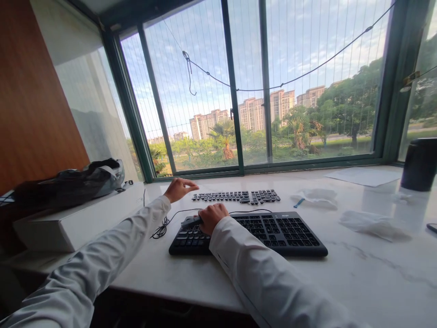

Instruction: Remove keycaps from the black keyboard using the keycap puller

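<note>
Right hand (212, 217) gripping slim grey tool (191, 221), flat black kbd (273, 230), loose keycaps (239, 197)

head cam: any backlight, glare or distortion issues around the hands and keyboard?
Head view: strong backlight from the window; glossy countertop mirrors the sky. Left hand and right hand stay readable, the keyboard dark but sharp. Wide-angle lens bends the window frames and stretches the sleeves at the bottom edge.
</note>
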A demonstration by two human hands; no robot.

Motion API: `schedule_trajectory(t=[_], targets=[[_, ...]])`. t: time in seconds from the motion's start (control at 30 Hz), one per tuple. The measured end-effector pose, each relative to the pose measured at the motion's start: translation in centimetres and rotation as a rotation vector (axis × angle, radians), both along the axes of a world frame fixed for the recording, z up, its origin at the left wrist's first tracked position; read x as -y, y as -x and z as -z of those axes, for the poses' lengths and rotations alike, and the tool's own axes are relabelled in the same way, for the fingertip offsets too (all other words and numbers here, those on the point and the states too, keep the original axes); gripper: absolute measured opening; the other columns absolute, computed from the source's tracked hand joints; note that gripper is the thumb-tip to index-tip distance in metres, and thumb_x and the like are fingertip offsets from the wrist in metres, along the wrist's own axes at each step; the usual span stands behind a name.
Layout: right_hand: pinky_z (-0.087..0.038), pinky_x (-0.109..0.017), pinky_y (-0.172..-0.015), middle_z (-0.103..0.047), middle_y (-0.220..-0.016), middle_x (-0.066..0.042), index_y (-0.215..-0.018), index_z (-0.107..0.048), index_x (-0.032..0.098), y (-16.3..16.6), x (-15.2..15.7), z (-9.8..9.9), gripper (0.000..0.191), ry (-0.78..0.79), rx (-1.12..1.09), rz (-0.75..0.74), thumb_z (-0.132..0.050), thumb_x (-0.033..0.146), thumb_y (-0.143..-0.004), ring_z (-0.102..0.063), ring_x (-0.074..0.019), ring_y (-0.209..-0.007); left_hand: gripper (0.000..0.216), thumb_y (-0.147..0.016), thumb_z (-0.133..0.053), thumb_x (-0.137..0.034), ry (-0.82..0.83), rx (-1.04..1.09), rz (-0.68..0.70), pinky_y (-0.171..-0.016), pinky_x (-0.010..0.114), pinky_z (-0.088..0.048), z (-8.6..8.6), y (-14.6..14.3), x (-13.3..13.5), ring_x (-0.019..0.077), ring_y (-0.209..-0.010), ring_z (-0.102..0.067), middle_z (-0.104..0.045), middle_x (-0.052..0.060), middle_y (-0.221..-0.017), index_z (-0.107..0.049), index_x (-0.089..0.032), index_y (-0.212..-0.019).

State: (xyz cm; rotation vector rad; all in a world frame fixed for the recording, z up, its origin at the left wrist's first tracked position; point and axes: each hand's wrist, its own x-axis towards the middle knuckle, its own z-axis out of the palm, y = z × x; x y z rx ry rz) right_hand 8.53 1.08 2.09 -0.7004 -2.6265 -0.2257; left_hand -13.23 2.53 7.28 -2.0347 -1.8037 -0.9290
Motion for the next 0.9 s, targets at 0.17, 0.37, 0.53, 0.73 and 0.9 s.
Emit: schedule_trajectory(t=[0.17,0.37,0.53,0.73,0.9], targets=[[-0.046,-0.037,-0.070,-0.071,-0.082,-0.014,-0.087,-0.070,0.018,-0.3,-0.3,-0.3,0.041,0.045,-0.096,0.114,-0.038,0.044,-0.090,-0.067,-0.0269,-0.077,0.038,-0.070,-0.067,-0.053,0.073,0.113,0.080,-0.047,0.021,-0.035,2.0,-1.7,3.1,0.0091,-0.048,-0.045,-0.068,0.002,-0.062,-0.077,-0.018,-0.078],[-0.044,-0.035,-0.070,-0.071,-0.081,-0.013,-0.084,-0.070,0.018,-0.3,-1.2,-0.2,0.035,0.064,-0.095,0.192,-0.042,0.039,-0.088,-0.067,-0.0263,-0.077,0.039,-0.074,-0.064,-0.051,0.165,0.263,0.159,-0.042,0.022,-0.024,5.1,-2.2,3.9,0.0076,-0.043,-0.035,-0.059,-0.001,-0.051,-0.077,-0.016,-0.084],[-0.041,-0.032,-0.065,-0.070,-0.079,-0.011,-0.081,-0.070,0.022,0.0,-2.2,0.6,0.033,0.159,-0.207,0.268,-0.044,0.042,-0.086,-0.064,-0.0238,-0.073,0.037,-0.072,-0.068,-0.050,0.218,0.228,0.244,-0.044,0.021,-0.022,5.8,-1.8,4.6,0.0067,-0.045,-0.035,-0.055,-0.002,-0.048,-0.077,-0.015,-0.080],[-0.032,-0.025,-0.052,-0.048,-0.045,-0.001,-0.047,-0.048,0.018,1.2,-2.6,1.0,0.047,0.629,-0.730,0.021,-0.051,0.052,-0.080,-0.047,-0.0127,-0.050,0.043,-0.075,-0.065,-0.051,0.377,0.347,0.384,-0.045,0.019,-0.030,6.0,-1.1,5.0,0.0075,-0.047,-0.044,-0.060,0.002,-0.053,-0.076,-0.011,-0.086],[-0.019,-0.024,-0.040,-0.027,-0.038,0.007,-0.049,-0.031,0.022,2.8,-1.7,0.9,0.052,1.297,-1.136,-0.282,-0.058,0.058,-0.075,-0.022,-0.0067,-0.037,0.043,-0.073,-0.067,-0.050,0.490,0.292,0.518,-0.042,0.019,-0.023,6.1,-1.1,5.4,0.0061,-0.046,-0.038,-0.059,0.002,-0.052,-0.077,-0.009,-0.085]])
